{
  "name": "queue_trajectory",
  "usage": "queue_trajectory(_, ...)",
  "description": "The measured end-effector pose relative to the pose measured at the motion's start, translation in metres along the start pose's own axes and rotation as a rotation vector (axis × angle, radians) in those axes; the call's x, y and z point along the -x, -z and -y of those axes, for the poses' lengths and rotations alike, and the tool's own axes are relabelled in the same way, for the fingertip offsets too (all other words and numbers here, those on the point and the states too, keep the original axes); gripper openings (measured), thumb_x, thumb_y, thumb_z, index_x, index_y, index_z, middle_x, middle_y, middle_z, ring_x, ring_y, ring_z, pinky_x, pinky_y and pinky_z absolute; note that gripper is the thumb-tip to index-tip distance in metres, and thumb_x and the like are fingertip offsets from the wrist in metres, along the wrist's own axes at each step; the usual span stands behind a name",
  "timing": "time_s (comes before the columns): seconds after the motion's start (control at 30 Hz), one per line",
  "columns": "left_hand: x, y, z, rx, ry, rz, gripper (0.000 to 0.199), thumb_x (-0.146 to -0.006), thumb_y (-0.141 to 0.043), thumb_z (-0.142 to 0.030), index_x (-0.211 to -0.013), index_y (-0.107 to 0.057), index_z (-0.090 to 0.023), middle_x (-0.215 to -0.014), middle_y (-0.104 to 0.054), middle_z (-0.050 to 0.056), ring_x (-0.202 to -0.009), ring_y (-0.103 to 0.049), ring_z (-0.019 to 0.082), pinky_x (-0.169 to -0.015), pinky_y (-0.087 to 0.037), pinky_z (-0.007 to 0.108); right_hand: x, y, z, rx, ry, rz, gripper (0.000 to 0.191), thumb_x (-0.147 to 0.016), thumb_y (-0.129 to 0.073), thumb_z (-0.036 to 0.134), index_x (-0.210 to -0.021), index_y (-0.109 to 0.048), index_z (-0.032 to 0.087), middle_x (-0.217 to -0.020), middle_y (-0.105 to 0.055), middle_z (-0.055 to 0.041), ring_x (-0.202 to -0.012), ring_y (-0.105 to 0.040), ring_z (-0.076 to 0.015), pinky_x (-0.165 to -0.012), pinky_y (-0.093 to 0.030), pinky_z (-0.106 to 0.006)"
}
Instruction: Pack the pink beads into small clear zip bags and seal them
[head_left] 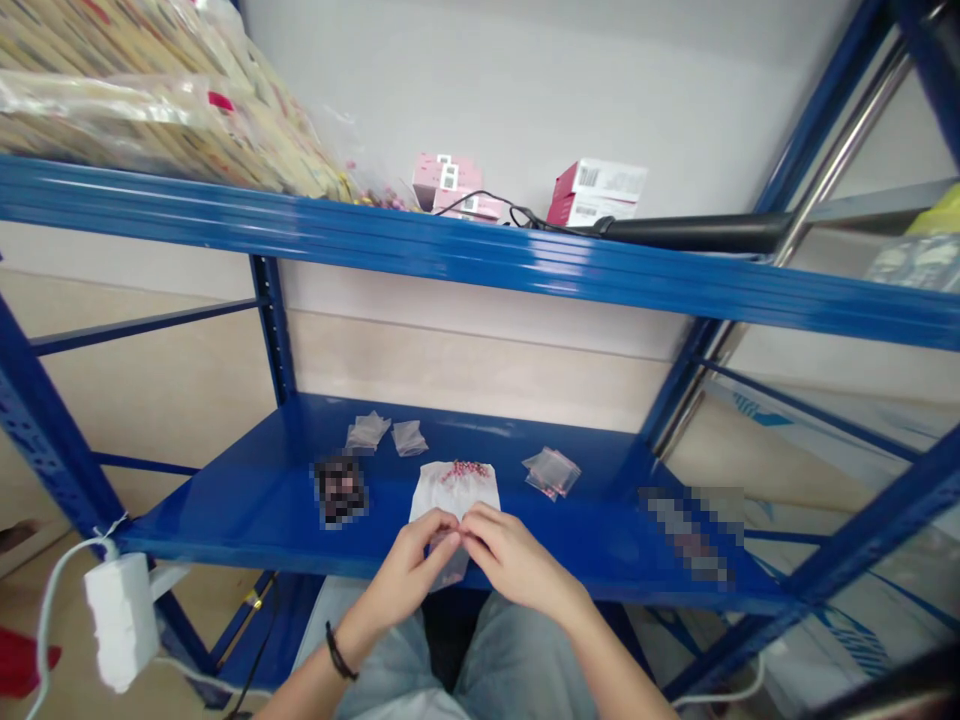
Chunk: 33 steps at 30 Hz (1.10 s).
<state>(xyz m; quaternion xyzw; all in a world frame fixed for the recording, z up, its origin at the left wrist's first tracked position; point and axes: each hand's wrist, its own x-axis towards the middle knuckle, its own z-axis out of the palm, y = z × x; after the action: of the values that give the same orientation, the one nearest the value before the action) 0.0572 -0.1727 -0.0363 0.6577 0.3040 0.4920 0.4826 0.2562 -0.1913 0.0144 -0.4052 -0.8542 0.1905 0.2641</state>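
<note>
Both hands meet over the front edge of the blue shelf board (262, 500). With fingertips closed together, my left hand (420, 560) and my right hand (510, 555) pinch the upper edge of a small clear plastic bag (451, 572). The bag hangs below the fingers; its contents are hard to make out. Just beyond them lies a white sheet (442, 493) with small red and pink beads (470, 468) gathered near its far edge. To the right is a little stack of clear bags (553, 472) with reddish bits inside. More small clear bags (367, 432) lie at the back left.
Overhead, a blue shelf beam (450, 255) crosses the view, with pink boxes (454, 185), red-and-white boxes (596, 190) and a black tube (690, 233) above it. Pixelated items (341, 488) rest on the board. A white power strip (121, 620) hangs at the left.
</note>
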Motion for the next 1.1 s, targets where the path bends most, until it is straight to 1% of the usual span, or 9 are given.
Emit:
queue_trajectory(0.17,0.037,0.005,-0.004,-0.188,-0.088,0.063,0.008,-0.088,-0.073,-0.027,-0.092,-0.080,-0.027,-0.083,-0.072,0.008,-0.079,-0.062,0.026,-0.074,-0.042,0.031,0.037,-0.024,0.008,-0.017,-0.043,-0.043,0.017,-0.102,-0.049,0.025,-0.096,-0.065,0.028,-0.097,-0.066,-0.0029,-0.091,-0.063,-0.0205,-0.080,-0.046,-0.030)
queue_trajectory(0.23,0.048,0.008,0.001,-0.214,-0.108,0.041,0.008,-0.088,-0.073,-0.025,-0.090,-0.080,-0.028,-0.081,-0.072,0.008,-0.077,-0.063,0.026,-0.072,-0.043,0.031,0.044,-0.028,0.007,-0.073,-0.049,-0.049,0.014,-0.099,-0.053,0.022,-0.102,-0.065,0.030,-0.097,-0.067,-0.0020,-0.090,-0.063,-0.0203,-0.079,-0.046,-0.029)
queue_trajectory(0.33,0.056,0.010,0.008,-0.265,-0.161,-0.032,0.008,-0.088,-0.072,-0.023,-0.089,-0.078,-0.029,-0.081,-0.072,0.006,-0.075,-0.064,0.025,-0.070,-0.044,0.030,0.049,-0.029,0.004,-0.183,-0.104,-0.111,0.020,-0.094,-0.059,0.021,-0.111,-0.063,0.030,-0.093,-0.069,0.0001,-0.084,-0.064,-0.0179,-0.074,-0.046,-0.026)
queue_trajectory(0.43,0.057,0.012,0.013,-0.382,-0.244,-0.003,0.010,-0.094,-0.065,-0.022,-0.092,-0.074,-0.027,-0.083,-0.071,0.005,-0.076,-0.064,0.022,-0.070,-0.046,0.028,0.050,-0.031,0.000,-0.190,-0.110,-0.136,0.007,-0.096,-0.058,0.024,-0.095,-0.065,0.026,-0.084,-0.067,0.0008,-0.077,-0.062,-0.0158,-0.068,-0.042,-0.024)
queue_trajectory(0.5,0.057,0.013,0.015,-0.482,-0.293,0.032,0.012,-0.098,-0.058,-0.021,-0.095,-0.069,-0.025,-0.084,-0.069,0.004,-0.078,-0.064,0.020,-0.071,-0.046,0.027,0.052,-0.035,-0.002,-0.161,-0.085,-0.129,0.014,-0.097,-0.056,0.025,-0.085,-0.063,0.023,-0.080,-0.064,0.0010,-0.074,-0.058,-0.0147,-0.065,-0.039,-0.024)
queue_trajectory(0.6,0.059,0.013,0.018,-0.594,-0.333,0.040,0.013,-0.102,-0.052,-0.021,-0.095,-0.064,-0.023,-0.083,-0.067,0.002,-0.077,-0.063,0.018,-0.071,-0.045,0.025,0.053,-0.041,-0.003,-0.158,-0.062,-0.143,0.019,-0.098,-0.055,0.024,-0.080,-0.059,0.021,-0.078,-0.060,0.0013,-0.073,-0.055,-0.0134,-0.064,-0.036,-0.023)
queue_trajectory(0.87,0.073,0.006,0.019,-0.587,-0.229,0.062,0.015,-0.104,-0.049,-0.026,-0.096,-0.063,-0.023,-0.087,-0.067,0.002,-0.079,-0.064,0.016,-0.072,-0.047,0.023,0.055,-0.040,-0.004,-0.190,-0.036,-0.137,0.021,-0.099,-0.053,0.023,-0.079,-0.058,0.020,-0.080,-0.058,0.0005,-0.076,-0.054,-0.0137,-0.066,-0.035,-0.024)
queue_trajectory(1.0,0.074,0.002,0.018,-0.554,-0.182,0.058,0.021,-0.104,-0.049,-0.028,-0.089,-0.062,-0.021,-0.083,-0.066,0.002,-0.076,-0.063,0.016,-0.070,-0.046,0.023,0.058,-0.041,-0.005,-0.206,-0.070,-0.185,0.021,-0.098,-0.054,0.023,-0.077,-0.055,0.020,-0.078,-0.055,0.0012,-0.072,-0.051,-0.0131,-0.065,-0.034,-0.023)
queue_trajectory(1.1,0.074,0.000,0.016,-0.552,-0.170,0.075,0.024,-0.104,-0.048,-0.029,-0.086,-0.061,-0.021,-0.082,-0.065,0.003,-0.076,-0.062,0.016,-0.069,-0.045,0.023,0.060,-0.045,-0.004,-0.235,-0.073,-0.152,0.020,-0.098,-0.056,0.024,-0.078,-0.057,0.020,-0.082,-0.058,0.0009,-0.076,-0.054,-0.0132,-0.068,-0.036,-0.023)
